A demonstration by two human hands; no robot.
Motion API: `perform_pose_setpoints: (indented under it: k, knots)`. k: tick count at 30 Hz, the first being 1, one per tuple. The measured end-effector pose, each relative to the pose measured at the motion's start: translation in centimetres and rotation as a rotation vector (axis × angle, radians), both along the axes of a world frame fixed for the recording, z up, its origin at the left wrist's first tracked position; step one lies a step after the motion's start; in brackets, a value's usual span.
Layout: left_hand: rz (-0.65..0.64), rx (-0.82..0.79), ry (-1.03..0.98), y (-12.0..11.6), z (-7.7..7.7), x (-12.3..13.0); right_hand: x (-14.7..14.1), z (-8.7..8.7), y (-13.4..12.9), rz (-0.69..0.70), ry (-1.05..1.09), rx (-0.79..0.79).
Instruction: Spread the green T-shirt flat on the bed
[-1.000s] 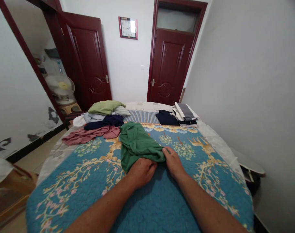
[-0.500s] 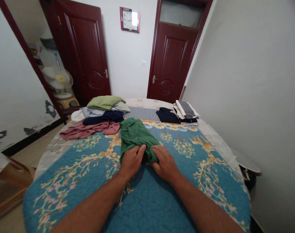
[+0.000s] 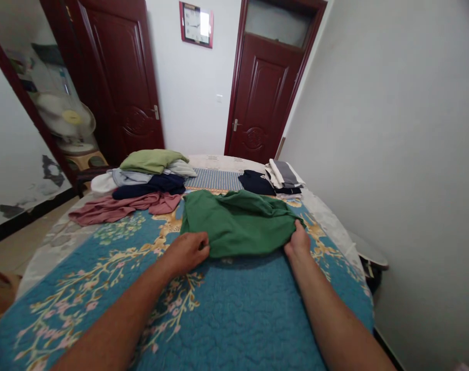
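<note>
A green cloth garment (image 3: 242, 226) is spread sideways over the blue floral cover (image 3: 242, 314), its near edge slightly raised. My left hand (image 3: 191, 250) is closed on its near left corner, fingers curled in. At the right end, my right hand (image 3: 299, 242) pinches the garment's edge, thumb on top. Folds and an opening show along the garment's far side. Both forearms reach in from the bottom of the view.
Left of the garment lie a pink cloth (image 3: 122, 207), a navy cloth (image 3: 151, 186) and a light green cloth (image 3: 153, 161) in a loose pile. Folded dark clothes (image 3: 256, 183) and a grey-and-white folded stack (image 3: 285, 174) sit at the far right.
The green garment has gone from bunched up to stretched wide. My hands have moved apart, the right one far to the right. The view has shifted a little.
</note>
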State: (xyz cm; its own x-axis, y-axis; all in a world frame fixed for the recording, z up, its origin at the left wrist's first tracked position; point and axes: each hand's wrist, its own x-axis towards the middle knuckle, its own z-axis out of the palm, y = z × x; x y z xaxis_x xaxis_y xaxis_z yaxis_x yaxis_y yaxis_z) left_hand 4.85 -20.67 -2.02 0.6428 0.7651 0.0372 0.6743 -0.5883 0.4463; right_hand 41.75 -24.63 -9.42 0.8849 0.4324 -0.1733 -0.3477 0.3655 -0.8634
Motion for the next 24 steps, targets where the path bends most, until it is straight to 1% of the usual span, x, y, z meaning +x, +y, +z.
perform_pose_setpoints:
  k: [2, 3, 5, 6, 7, 8, 9, 10, 11, 13, 14, 15, 16, 18, 20, 22, 24]
  knots:
    - [-0.101, -0.234, 0.044, -0.1, 1.0, -0.9, 2.3, -0.3, -0.2, -0.062, -0.048, -0.082]
    - [-0.11, -0.353, 0.064, -0.1, 1.3, -1.4, 3.0, -0.4, -0.2, -0.078, -0.063, -0.109]
    - [-0.055, -0.559, 0.086, 0.2, 1.7, -2.2, 3.7, -0.5, -0.1, -0.09, -0.051, -0.112]
    - [-0.029, -0.637, 0.088, 0.6, 1.7, -2.6, 3.8, -0.5, 0.0, -0.083, -0.034, -0.096]
    - [-0.021, -0.686, 0.079, 1.0, 1.6, -2.9, 3.8, -0.4, 0.1, -0.07, -0.024, -0.083]
    - [-0.025, -0.697, 0.057, 1.6, 1.3, -3.2, 3.9, -0.4, 0.1, -0.066, -0.037, -0.083]
    - [-0.016, -0.662, 0.027, 2.3, 0.9, -3.4, 4.1, -0.3, 0.0, -0.073, -0.069, -0.096]
    - [0.029, -0.58, -0.004, 3.1, 0.3, -3.6, 4.4, -0.1, -0.1, -0.091, -0.111, -0.115]
    - [0.105, -0.452, -0.035, 3.8, -0.3, -3.7, 4.7, 0.0, -0.3, -0.119, -0.169, -0.14]
    - [0.296, -0.151, -0.067, 5.3, -1.8, -3.9, 5.4, 0.3, -1.0, -0.197, -0.321, -0.203]
    - [0.385, -0.038, -0.066, 5.9, -2.5, -3.9, 5.7, 0.4, -1.3, -0.218, -0.415, -0.242]
    - [0.45, 0.025, -0.059, 6.3, -3.1, -3.9, 5.8, 0.6, -1.6, -0.218, -0.524, -0.293]
    - [0.473, 0.04, -0.048, 6.7, -3.5, -3.9, 5.8, 0.6, -1.8, -0.196, -0.656, -0.355]
    - [0.425, 0.003, -0.026, 7.0, -4.1, -3.8, 5.1, 0.6, -2.0, -0.093, -0.914, -0.483]
    - [0.326, -0.005, -0.026, 7.0, -4.2, -3.5, 3.8, 0.3, -2.0, 0.023, -1.111, -0.604]
    - [0.28, 0.018, -0.041, 7.0, -4.2, -3.3, 2.5, 0.0, -1.8, 0.087, -1.235, -0.711]
    - [0.305, 0.021, -0.05, 7.0, -4.1, -3.4, 1.6, -0.1, -1.6, 0.095, -1.299, -0.788]
